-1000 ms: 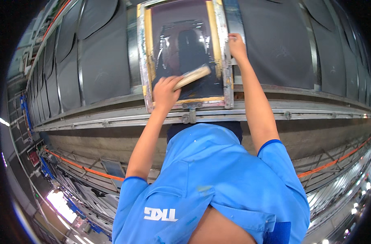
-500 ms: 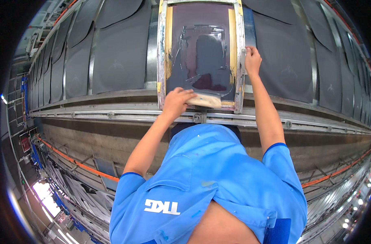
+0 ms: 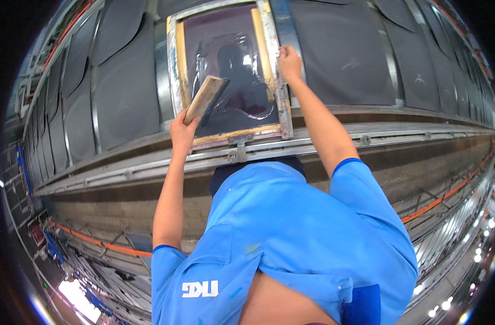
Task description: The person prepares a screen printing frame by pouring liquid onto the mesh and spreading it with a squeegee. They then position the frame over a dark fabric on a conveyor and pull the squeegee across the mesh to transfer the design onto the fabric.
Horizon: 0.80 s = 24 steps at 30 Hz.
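Observation:
A printing screen [image 3: 239, 108] with a scuffed metal frame lies in front of me, yellowish tape along its inner edges. Glossy dark ink [image 3: 234, 62] is spread unevenly over its mesh. My left hand [image 3: 183, 131], at the near left corner, is closed round the end of a wooden-handled squeegee [image 3: 205, 97]. The squeegee slants up and to the right over the mesh, its dark blade on the right side. Whether the blade touches the mesh I cannot tell. My right hand [image 3: 290, 65] has its fingers curled on the right rail of the frame.
Dark grey sheets [image 3: 339, 59] lie in a row along the long table on both sides of the screen. A metal rail [image 3: 334, 142] with clamps runs along its near edge. Behind me stands another long rack with an orange bar [image 3: 104, 242].
The squeegee has turned from lying across the screen's near end to slanting upward. My left hand has moved left and turned with it. The view has shifted, and my right hand stays at the frame.

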Available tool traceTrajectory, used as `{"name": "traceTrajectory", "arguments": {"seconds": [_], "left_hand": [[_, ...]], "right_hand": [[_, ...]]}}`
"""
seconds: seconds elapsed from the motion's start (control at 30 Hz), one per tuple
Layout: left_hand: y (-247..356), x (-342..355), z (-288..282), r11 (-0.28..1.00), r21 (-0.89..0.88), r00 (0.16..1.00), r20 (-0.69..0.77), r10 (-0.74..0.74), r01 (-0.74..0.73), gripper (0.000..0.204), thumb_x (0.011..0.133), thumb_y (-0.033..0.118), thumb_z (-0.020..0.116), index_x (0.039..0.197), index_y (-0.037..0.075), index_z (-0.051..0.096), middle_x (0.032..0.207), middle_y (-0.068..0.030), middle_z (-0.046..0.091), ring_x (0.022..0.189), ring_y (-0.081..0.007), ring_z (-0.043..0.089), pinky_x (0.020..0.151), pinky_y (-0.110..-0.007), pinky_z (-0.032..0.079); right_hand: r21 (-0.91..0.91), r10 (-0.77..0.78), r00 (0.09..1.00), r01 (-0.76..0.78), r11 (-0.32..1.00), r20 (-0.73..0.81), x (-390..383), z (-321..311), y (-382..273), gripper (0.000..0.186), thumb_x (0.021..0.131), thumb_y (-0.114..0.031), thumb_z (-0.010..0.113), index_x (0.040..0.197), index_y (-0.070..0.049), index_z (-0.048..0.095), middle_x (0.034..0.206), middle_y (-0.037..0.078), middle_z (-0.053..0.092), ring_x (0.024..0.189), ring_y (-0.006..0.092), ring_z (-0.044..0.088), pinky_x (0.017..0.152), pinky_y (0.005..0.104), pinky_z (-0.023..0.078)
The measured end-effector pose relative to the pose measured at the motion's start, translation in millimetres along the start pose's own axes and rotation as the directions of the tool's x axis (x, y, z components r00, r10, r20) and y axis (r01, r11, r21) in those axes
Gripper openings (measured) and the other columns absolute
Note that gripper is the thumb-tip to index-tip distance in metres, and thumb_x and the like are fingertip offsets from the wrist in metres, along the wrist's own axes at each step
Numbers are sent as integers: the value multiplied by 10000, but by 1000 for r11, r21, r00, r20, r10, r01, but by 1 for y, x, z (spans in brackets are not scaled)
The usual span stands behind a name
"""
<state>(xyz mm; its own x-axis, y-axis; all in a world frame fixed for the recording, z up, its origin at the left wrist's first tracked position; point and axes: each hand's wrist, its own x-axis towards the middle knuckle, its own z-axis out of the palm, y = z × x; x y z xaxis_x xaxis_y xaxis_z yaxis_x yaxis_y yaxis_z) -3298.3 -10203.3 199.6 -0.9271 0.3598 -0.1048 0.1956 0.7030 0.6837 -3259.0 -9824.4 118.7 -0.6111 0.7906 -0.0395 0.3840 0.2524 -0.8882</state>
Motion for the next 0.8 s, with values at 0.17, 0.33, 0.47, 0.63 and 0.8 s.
{"name": "traceTrajectory", "arguments": {"seconds": [0.17, 0.33, 0.47, 0.63, 0.8], "left_hand": [[-3, 53, 18, 999, -20, 897, 439, 53, -49, 357, 772, 88, 772, 1108, -1, 694, 881, -121, 723, 782, -178, 643, 758, -337, 509], [12, 104, 42, 981, 20, 476, 876, 75, -191, 361, 742, 58, 787, 1089, 3, 707, 890, -55, 727, 796, -134, 643, 748, -309, 518], [-1, 138, 39, 984, -18, 210, 977, -20, 176, 386, 717, 42, 794, 1097, 44, 727, 921, -42, 731, 825, -122, 666, 751, -300, 544], [32, 202, -2, 997, -42, 475, 877, 69, -66, 415, 706, 73, 805, 1113, 48, 728, 926, -26, 731, 841, -127, 663, 760, -308, 530], [59, 244, 11, 940, 138, 874, 430, 227, -313, 434, 720, 58, 743, 1148, 131, 751, 954, -119, 758, 893, -271, 724, 809, -368, 553]], "right_hand": [[-51, -42, 997, 39, 998, -59, 5, 12, 18, 230, 985, -244, 545, 1107, -114, 690, 991, 244, 707, 985, 465, 659, 860, 528, 516], [-60, -2, 1000, 0, 998, -29, 2, -2, 8, 238, 990, -255, 548, 1129, -126, 692, 996, 228, 713, 986, 441, 669, 868, 524, 517], [-591, -151, 985, 168, 789, 78, -10, -18, -5, 278, 985, -308, 543, 1135, -170, 732, 1135, 178, 621, 1051, 382, 594, 877, 507, 515], [-207, -408, 799, 534, 820, 442, 4, -11, -98, 598, 889, -564, 681, 1284, -115, 685, 1274, 167, 623, 1202, 339, 572, 989, 445, 484], [-426, -196, 663, 650, 629, 722, 47, 43, -149, 467, 838, -344, 769, 1225, -91, 703, 1077, 147, 712, 1058, 340, 665, 936, 431, 525]]}}
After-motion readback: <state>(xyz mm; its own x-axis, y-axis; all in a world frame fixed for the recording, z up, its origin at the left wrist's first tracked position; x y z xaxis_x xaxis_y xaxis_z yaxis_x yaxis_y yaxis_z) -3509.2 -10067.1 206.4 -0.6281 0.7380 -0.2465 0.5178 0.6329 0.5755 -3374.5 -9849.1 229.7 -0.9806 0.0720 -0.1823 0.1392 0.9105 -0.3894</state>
